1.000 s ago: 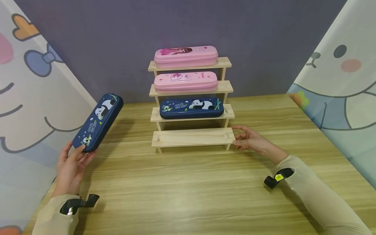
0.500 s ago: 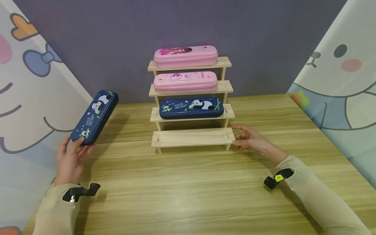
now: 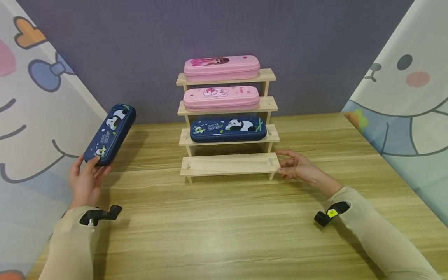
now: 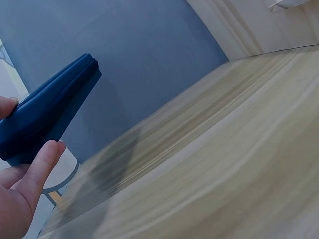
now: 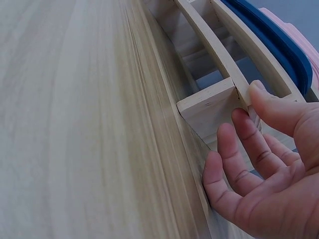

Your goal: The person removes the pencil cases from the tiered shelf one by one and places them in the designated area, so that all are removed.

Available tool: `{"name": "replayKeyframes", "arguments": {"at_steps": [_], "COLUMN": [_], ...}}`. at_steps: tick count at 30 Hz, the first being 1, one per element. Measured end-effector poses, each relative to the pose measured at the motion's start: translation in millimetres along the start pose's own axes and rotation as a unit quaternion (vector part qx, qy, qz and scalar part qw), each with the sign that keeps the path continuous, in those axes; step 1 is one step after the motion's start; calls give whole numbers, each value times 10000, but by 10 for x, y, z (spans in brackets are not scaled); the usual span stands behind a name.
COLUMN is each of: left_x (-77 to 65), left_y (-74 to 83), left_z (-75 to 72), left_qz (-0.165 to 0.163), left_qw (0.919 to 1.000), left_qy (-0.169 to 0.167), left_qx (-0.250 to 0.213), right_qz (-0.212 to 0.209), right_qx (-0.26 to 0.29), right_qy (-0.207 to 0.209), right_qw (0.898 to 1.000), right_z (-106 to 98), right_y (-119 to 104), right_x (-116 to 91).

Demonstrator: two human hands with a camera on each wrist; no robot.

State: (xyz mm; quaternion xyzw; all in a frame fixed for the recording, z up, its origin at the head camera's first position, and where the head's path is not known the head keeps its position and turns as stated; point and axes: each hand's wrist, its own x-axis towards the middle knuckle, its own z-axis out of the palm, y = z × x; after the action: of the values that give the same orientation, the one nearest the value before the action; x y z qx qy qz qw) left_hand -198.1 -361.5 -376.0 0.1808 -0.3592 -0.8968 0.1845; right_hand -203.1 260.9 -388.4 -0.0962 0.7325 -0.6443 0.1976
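My left hand (image 3: 87, 182) grips the lower end of a navy pencil case (image 3: 111, 134) with a panda print, thumb on its lid. The case is tilted, off the table at the left; in the left wrist view its dark side (image 4: 55, 99) shows between thumb and fingers. My right hand (image 3: 299, 171) holds the right end of the lowest board (image 3: 227, 164) of a stepped wooden rack, thumb at the front edge and index finger at the rear corner. On the step above lies another navy panda case (image 3: 229, 129). Two pink cases, one with a rabbit (image 3: 222, 97) and one with a doll (image 3: 222, 67), lie higher.
The rack stands on a wood-grain table (image 3: 210, 233) near a grey back wall (image 3: 301, 54). Cartoon-printed panels (image 3: 31, 116) close in the left and right sides. The left panel is close beside the left hand.
My left hand has moved away from me, carrying the navy pencil case farther back and slightly left. The right hand and the rack have stayed in place.
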Motion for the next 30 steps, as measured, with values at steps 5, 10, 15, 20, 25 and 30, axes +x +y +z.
{"name": "replayKeyframes", "arguments": {"at_steps": [5,10,15,20,25,30], "left_x": [85,159,216,267,326,371], "left_y": [23,28,22,23,27,22], "left_z": [14,32,38,31,-8,-70], "left_qz": [-5,-20,-6,-32,-25,-37], "left_qw": [9998,9991,9977,9967,9959,9940], "left_qy": [157,421,677,816,903,1089], "left_qx": [-119,-88,-50,-8,-35,-32], "right_qz": [-8,-19,-22,-29,-4,4], "right_qx": [43,65,45,17,4,2], "right_qy": [-10,-3,-35,-60,-48,-25], "right_qw": [10000,10000,10000,10000,10000,10000], "right_z": [-10,-12,-16,-19,-16,-12], "right_y": [13,18,20,13,7,4], "right_x": [6,5,8,9,8,8]}}
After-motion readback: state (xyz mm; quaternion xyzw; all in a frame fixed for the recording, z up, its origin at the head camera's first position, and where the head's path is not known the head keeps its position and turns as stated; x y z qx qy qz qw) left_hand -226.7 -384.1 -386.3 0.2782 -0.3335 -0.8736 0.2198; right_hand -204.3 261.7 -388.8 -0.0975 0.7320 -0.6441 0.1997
